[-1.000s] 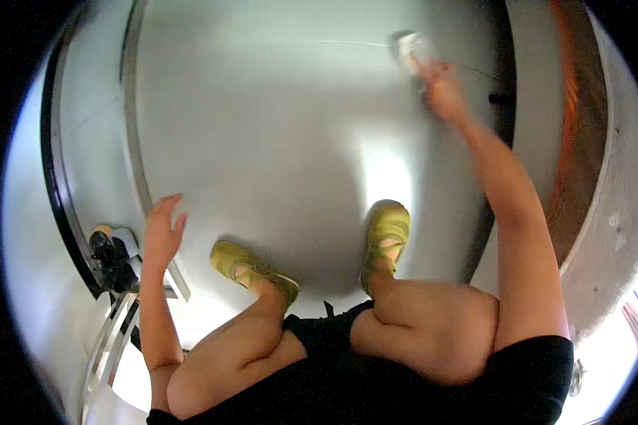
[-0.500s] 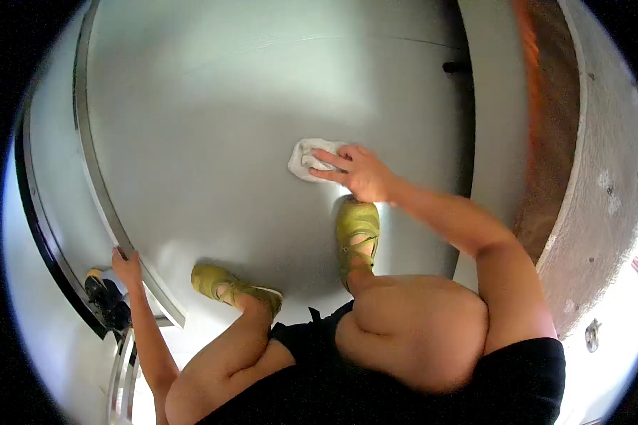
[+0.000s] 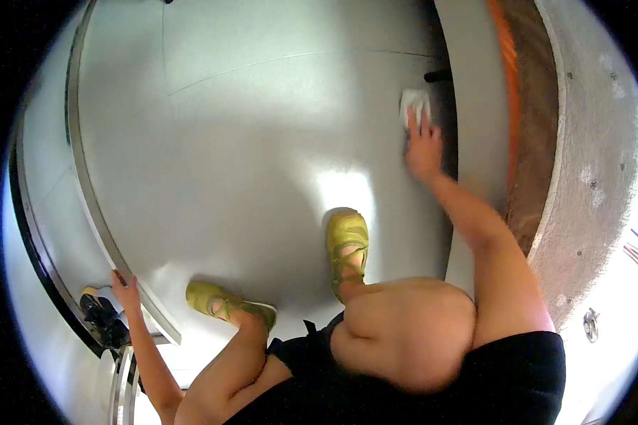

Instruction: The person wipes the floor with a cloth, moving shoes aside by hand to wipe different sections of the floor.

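Observation:
My right hand point(image 3: 424, 152) presses a folded white cloth point(image 3: 415, 104) against the grey floor point(image 3: 248, 163), fingers stretched over it. The cloth lies near the dark gap under the bed-like furniture at right. At lower left, my left hand point(image 3: 126, 292) grips the metal rail point(image 3: 99, 223) that runs along the floor's left side; part of its fingers is hidden behind the rail. My two feet, in yellow-green shoes point(image 3: 348, 237), are planted on the floor below the cloth.
Black shoes point(image 3: 106, 319) sit beyond the rail at left. A pale base board point(image 3: 482, 127), brown and orange fabric point(image 3: 535, 127) and a light patterned cover point(image 3: 595, 142) line the right side. A short dark leg point(image 3: 438, 76) stands near the cloth.
My right hand has slid the white cloth forward and to the right, from in front of my shoe to beside the furniture. My left hand stays on the rail.

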A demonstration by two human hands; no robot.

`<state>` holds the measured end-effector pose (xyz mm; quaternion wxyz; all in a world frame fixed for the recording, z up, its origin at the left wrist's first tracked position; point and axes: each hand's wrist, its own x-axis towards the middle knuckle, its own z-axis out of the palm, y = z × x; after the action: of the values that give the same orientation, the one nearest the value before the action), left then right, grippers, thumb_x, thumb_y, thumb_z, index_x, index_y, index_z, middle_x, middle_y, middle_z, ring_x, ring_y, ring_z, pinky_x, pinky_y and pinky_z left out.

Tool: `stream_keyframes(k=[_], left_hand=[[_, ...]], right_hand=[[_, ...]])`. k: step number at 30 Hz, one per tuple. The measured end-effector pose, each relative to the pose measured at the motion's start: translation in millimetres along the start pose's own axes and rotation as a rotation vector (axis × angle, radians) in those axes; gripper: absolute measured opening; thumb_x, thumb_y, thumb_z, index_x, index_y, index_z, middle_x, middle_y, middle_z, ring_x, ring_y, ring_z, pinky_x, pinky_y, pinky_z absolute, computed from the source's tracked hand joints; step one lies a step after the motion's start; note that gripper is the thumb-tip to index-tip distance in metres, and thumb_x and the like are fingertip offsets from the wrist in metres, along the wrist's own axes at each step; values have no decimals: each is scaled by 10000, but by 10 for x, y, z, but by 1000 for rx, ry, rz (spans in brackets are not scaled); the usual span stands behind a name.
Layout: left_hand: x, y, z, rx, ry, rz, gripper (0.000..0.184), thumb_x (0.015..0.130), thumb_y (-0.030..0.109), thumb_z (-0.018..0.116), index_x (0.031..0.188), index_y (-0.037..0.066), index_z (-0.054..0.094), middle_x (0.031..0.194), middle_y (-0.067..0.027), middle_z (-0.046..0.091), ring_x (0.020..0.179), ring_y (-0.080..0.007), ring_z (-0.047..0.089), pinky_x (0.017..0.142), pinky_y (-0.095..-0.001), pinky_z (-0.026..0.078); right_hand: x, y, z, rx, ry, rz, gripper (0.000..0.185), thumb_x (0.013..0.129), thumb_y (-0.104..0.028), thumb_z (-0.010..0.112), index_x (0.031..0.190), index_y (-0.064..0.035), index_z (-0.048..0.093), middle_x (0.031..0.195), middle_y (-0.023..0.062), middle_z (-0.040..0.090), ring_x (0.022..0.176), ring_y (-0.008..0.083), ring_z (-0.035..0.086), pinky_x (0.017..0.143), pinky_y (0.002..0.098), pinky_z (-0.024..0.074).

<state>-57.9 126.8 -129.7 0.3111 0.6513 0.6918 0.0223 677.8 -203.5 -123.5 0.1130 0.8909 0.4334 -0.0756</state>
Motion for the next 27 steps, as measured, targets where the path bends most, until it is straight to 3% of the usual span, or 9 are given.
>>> stream_keyframes(k=[4, 7, 9, 11, 14, 17, 20, 23, 27], left_hand=[[0, -37, -49, 71, -92, 2, 633, 757, -24, 615, 1338, -95, 374, 1259, -217, 526, 1148, -295, 528, 987, -336, 380], [5, 54, -12, 73, -24, -1, 632, 756, -16, 615, 1336, -96, 379, 1260, -224, 524, 1153, -296, 527, 989, -336, 380], [57, 51, -22, 112, -3, 6, 628, 753, -9, 615, 1332, -91, 389, 1246, -223, 528, 1132, -297, 534, 976, -338, 389], [155, -8, -60, 209, -23, 10, 625, 749, -3, 615, 1331, -80, 399, 1219, -216, 537, 1086, -296, 548, 948, -343, 407], [193, 2, -202, 137, -233, -66, 637, 750, 4, 610, 1349, -51, 398, 1185, -189, 539, 1010, -275, 549, 883, -345, 430], [44, -126, -93, 242, 42, 201, 547, 772, 12, 606, 1295, -46, 457, 1097, -155, 572, 897, -237, 554, 789, -332, 449], [29, -241, -7, 37, 94, 278, 454, 796, 19, 600, 1230, -55, 492, 1005, -135, 613, 829, -224, 575, 743, -311, 457], [7, 6, -46, 44, 29, 173, 383, 813, 20, 596, 1178, -49, 505, 905, -108, 631, 771, -208, 583, 714, -298, 459], [25, 219, -9, 19, 29, 14, 360, 792, -4, 572, 1146, -35, 516, 889, -90, 631, 791, -186, 590, 724, -289, 456]], right_hand=[[-591, 41, 137, 134, -88, 99, 806, 770, -59, 577, 1479, -193, 218, 1480, 203, 276, 1168, 435, 415, 1001, 468, 364], [-132, 180, 343, 112, -42, 366, 816, 779, -86, 572, 1484, -250, 195, 1499, 181, 229, 1303, 421, 334, 1043, 507, 334], [450, 285, 242, 239, -34, 526, 756, 804, -119, 533, 1481, -180, 204, 1443, 237, 323, 1220, 480, 391, 1048, 492, 315], [967, 462, 77, 474, -172, 510, 743, 817, -130, 501, 1485, -151, 177, 1446, 238, 322, 1267, 472, 366, 1059, 511, 298], [1294, 549, 92, 509, -325, 559, 750, 811, -135, 498, 1483, -116, 165, 1465, 238, 293, 1327, 423, 314, 1064, 494, 303], [963, 151, -240, 365, -276, 575, 765, 798, -133, 518, 1479, -92, 173, 1482, 220, 272, 1361, 378, 276, 1069, 469, 303], [606, -117, 6, -85, -139, 161, 752, 809, -160, 550, 1477, -102, 209, 1476, 218, 292, 1257, 381, 429, 1040, 482, 342], [488, -432, -79, 169, -192, 55, 768, 796, -184, 568, 1479, -114, 222, 1498, 186, 270, 1257, 374, 419, 1059, 487, 288], [744, -169, 147, 290, -48, 422, 745, 806, -163, 547, 1477, -117, 225, 1494, 166, 293, 1297, 341, 382, 1087, 493, 220]])
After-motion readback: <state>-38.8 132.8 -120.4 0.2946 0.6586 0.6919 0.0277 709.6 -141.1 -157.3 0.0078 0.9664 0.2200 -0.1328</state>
